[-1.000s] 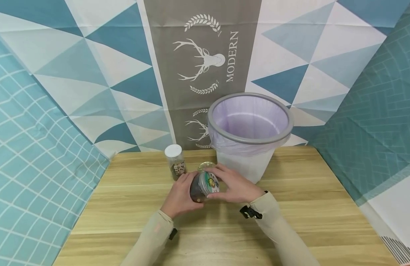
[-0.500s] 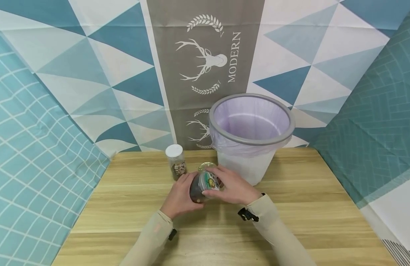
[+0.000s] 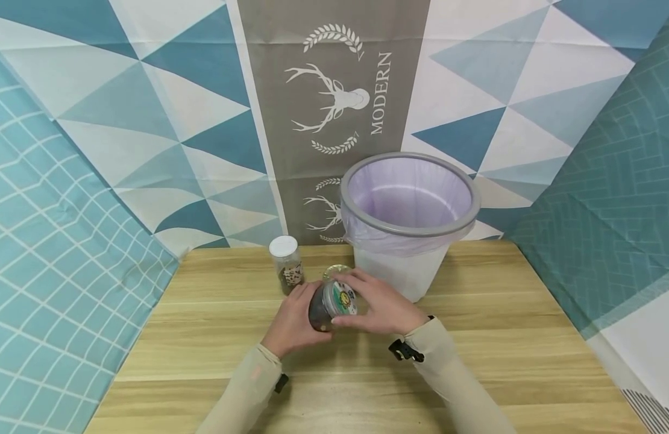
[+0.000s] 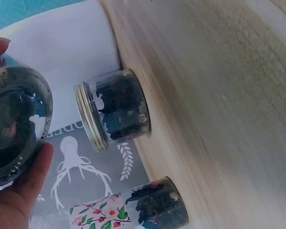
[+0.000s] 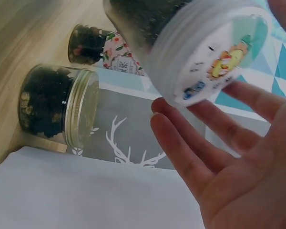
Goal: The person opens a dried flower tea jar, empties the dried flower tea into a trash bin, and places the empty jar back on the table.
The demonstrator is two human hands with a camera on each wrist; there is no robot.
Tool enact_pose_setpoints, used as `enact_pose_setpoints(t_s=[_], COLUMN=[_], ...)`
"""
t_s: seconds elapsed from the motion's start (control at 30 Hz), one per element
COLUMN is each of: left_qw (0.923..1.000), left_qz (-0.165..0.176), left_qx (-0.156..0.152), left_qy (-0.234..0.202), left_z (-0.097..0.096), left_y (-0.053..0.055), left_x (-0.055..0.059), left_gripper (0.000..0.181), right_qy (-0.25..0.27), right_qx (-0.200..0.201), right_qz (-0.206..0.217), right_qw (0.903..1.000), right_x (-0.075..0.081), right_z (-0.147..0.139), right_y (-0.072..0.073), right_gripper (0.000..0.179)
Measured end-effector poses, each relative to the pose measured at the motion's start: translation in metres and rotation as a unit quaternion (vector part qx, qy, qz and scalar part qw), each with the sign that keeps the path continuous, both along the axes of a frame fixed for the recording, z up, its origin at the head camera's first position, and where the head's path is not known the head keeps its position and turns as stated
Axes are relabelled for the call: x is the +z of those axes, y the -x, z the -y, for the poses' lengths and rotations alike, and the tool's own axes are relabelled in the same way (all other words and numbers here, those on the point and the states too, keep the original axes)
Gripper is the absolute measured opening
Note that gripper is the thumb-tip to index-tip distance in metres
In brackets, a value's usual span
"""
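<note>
freshly turned lid (image 3: 345, 297), rightward-tilted jar (image 3: 319, 310)

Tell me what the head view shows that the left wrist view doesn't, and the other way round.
Only the head view: the purple liner inside the bin, the printed top of the lid on the held jar, the white cap of the tall jar, and the sleeves.

Only the left wrist view: the underside of the held jar, and the gold-lidded jar with its dark contents in plain sight.

Both: the left hand, the three jars, part of the bin and the wooden table.
</note>
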State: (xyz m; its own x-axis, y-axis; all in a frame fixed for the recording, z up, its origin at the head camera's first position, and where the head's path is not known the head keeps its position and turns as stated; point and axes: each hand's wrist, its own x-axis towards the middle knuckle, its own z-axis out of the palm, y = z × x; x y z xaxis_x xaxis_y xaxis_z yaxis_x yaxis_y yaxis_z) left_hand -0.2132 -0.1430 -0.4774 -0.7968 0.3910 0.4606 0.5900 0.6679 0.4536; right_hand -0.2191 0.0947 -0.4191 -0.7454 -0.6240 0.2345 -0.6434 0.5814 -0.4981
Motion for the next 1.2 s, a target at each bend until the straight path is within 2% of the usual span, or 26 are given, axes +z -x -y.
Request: enact_pose_setpoints(t_s=[0.13,0.3,0.43,0.67,1.0,1.2], left_qw=[1.0000,0.9999,0.9998,0.9998,0.9999,0.9999], left_qz=[0.002,0.009,0.016,0.021,0.011,0.010], left_qx=[0.005,0.009,0.012,0.006,0.007,0.006], left_qy=[0.004,0.001,0.002,0.000,-0.002,-0.003], left_z=[0.0002,-0.0008,-0.0020,-0.0019,-0.0033,-0.0045], left_y=[-0.0002,-0.0002,0.0009,0.0023,0.0023,0.0034], left_x=[0.0005,0.0013,0.0018,0.0023,0.0041,0.0036], left_gripper=[0.097,0.096,0.096,0.097,0.096,0.096], right_qy=[0.004,0.003,0.010,0.019,0.010,0.012], right_qx=[-0.030,-0.040,-0.027,0.022,-0.050,-0.044], right_qz=[0.011,0.006,-0.004,0.003,0.024,0.014], right_qw=[0.9995,0.9992,0.9996,0.9996,0.9984,0.9989], right_x=[-0.0021,-0.0049,-0.0067,-0.0043,-0.0033,-0.0040], right_z=[0.0034,0.0068,0.0057,0.0002,0.0035,0.0030], right_y=[-0.0017,-0.0021,-0.0011,0.0004,-0.0016,-0.0013], right_gripper=[0.081,0.081,0.079,0.083,0.087,0.082])
